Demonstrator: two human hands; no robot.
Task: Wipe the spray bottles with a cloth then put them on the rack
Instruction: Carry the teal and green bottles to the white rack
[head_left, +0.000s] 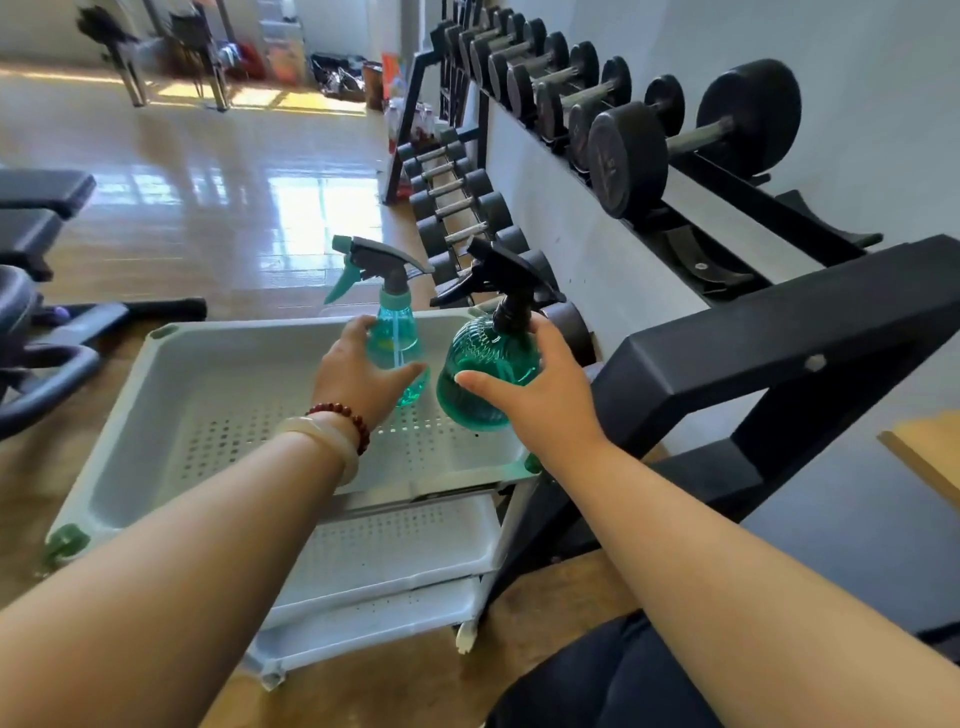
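Two spray bottles are over the top tray (171, 415) of a white plastic rack. The slim light-teal bottle (397, 332) with a grey and teal trigger head is gripped round its body by my left hand (358, 374). The round, ribbed dark-teal bottle (478, 374) with a black trigger head is held at its side by my right hand (540, 395), thumb and fingers curled round it. Both bottles stand upright near the tray's far right corner. No cloth is in view.
The rack has lower perforated shelves (395, 556) beneath the top tray. A black dumbbell rack frame (769, 332) with several dumbbells (628, 156) runs along the right wall. Black gym benches (41, 208) stand at the left on a glossy wooden floor.
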